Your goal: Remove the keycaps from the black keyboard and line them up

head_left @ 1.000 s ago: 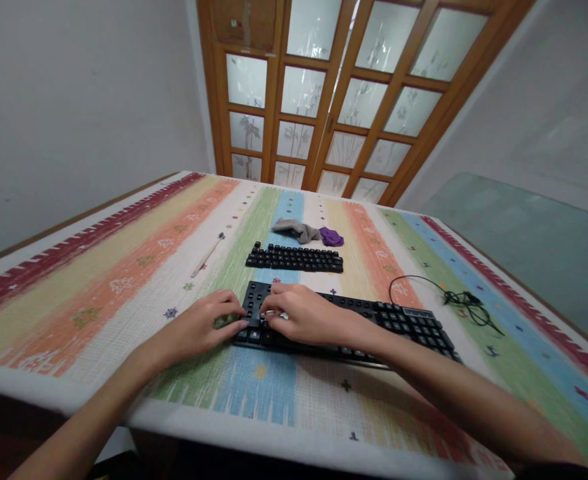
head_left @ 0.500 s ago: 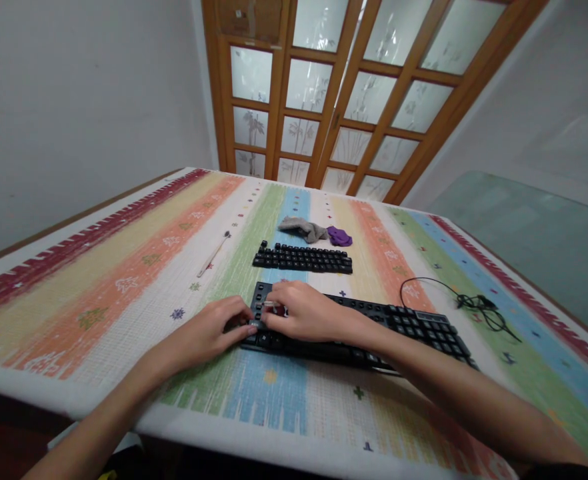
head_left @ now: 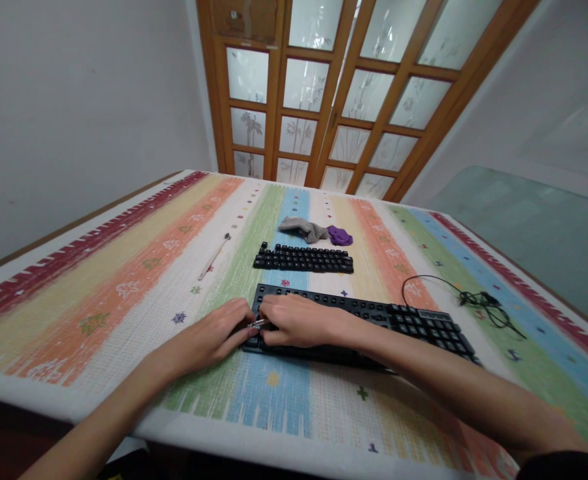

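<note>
A black keyboard [head_left: 364, 308] lies across the striped tablecloth in front of me. Much of its main section shows bare key sockets, while the number pad on the right carries its keycaps. My right hand [head_left: 294, 321] is closed over the left part of the keyboard, around a small silvery metal tool [head_left: 258, 323] whose kind I cannot make out. Curled at the keyboard's left end, my left hand [head_left: 227, 328] has its thumb and fingers close together beside the tool's tip. Whatever lies between those fingertips is hidden.
Behind the keyboard, loose black keycaps [head_left: 304, 259] stand in rows. Farther back lie a grey cloth [head_left: 303, 229] and a purple cloth [head_left: 340, 235]. A toothbrush [head_left: 215, 256] rests at the left. The keyboard's cable [head_left: 481, 303] is bundled at the right.
The tool has tilted and its tip now points left toward my left thumb. My right hand has lowered slightly, and my left fingers have drawn closer to it.
</note>
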`<state>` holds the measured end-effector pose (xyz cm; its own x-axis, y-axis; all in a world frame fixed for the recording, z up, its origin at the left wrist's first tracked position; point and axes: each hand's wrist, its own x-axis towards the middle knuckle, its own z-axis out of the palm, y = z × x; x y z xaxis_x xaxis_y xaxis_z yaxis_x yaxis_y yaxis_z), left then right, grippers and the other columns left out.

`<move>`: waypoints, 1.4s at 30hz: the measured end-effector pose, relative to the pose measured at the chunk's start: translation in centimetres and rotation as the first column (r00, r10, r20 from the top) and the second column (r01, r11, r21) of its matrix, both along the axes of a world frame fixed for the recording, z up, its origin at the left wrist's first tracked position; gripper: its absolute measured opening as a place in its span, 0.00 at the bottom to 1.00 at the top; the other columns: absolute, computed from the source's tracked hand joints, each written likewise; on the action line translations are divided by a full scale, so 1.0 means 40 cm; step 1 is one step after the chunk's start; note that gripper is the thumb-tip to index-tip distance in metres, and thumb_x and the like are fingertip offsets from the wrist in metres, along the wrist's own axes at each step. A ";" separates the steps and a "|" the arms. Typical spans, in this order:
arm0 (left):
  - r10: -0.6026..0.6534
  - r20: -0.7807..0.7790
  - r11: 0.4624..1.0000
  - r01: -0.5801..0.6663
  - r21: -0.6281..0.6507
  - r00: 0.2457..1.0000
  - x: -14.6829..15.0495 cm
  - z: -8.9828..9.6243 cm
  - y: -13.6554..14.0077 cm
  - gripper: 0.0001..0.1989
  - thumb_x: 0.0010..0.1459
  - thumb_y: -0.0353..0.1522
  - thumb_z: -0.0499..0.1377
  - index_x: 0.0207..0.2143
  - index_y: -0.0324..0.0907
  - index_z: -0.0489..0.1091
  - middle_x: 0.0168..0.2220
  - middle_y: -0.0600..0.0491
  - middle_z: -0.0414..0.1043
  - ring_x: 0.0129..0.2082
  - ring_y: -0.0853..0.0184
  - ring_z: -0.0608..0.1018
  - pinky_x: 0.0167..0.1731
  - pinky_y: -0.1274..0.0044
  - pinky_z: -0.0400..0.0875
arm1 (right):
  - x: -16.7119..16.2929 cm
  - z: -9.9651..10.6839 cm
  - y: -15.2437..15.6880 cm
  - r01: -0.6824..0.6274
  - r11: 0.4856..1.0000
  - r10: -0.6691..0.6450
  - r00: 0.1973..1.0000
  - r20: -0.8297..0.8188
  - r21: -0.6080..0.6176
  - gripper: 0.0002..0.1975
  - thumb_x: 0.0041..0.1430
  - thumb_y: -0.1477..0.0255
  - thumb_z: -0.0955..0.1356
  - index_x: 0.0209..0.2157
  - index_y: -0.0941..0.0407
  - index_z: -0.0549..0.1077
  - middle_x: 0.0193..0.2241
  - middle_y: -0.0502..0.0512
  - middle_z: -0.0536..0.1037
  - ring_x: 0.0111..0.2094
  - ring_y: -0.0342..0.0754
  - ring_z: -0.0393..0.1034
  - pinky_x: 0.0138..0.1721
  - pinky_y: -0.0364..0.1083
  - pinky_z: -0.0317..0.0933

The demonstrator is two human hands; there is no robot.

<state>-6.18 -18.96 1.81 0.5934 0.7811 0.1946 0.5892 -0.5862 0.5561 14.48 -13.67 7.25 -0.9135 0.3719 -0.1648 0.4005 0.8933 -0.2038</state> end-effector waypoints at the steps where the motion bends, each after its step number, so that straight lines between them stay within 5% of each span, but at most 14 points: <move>1: -0.010 -0.003 1.000 0.010 0.012 1.000 0.000 -0.001 0.000 0.08 0.69 0.35 0.49 0.37 0.43 0.65 0.37 0.51 0.69 0.37 0.64 0.73 0.40 0.72 0.70 | 0.000 -0.002 0.000 -0.009 1.000 0.009 1.000 0.012 0.013 0.12 0.62 0.69 0.66 0.37 0.65 0.75 0.36 0.64 0.77 0.32 0.50 0.70 0.33 0.46 0.62; 16: -0.038 -0.037 0.993 0.042 0.114 0.999 -0.011 -0.017 0.008 0.07 0.69 0.31 0.48 0.39 0.42 0.65 0.36 0.52 0.69 0.37 0.65 0.73 0.40 0.73 0.71 | 0.003 -0.043 0.012 -0.095 0.976 0.093 0.996 0.017 0.194 0.16 0.64 0.65 0.62 0.39 0.64 0.72 0.36 0.63 0.77 0.27 0.50 0.72 0.24 0.46 0.60; 30: -0.061 -0.046 0.989 0.066 0.132 0.997 -0.014 -0.003 0.013 0.08 0.68 0.30 0.49 0.38 0.42 0.67 0.35 0.52 0.70 0.36 0.66 0.75 0.39 0.74 0.71 | 0.002 -0.062 0.015 -0.085 0.966 0.098 0.994 -0.043 0.244 0.16 0.64 0.63 0.61 0.38 0.62 0.71 0.35 0.59 0.77 0.23 0.48 0.70 0.20 0.46 0.53; 42: -0.078 -0.075 0.984 0.089 0.152 0.994 -0.016 -0.004 0.020 0.08 0.68 0.31 0.49 0.39 0.42 0.67 0.36 0.52 0.71 0.37 0.66 0.75 0.39 0.74 0.71 | -0.001 -0.059 0.008 -0.062 0.968 0.070 0.997 -0.024 0.244 0.17 0.65 0.62 0.61 0.40 0.62 0.70 0.36 0.60 0.77 0.25 0.49 0.72 0.21 0.46 0.57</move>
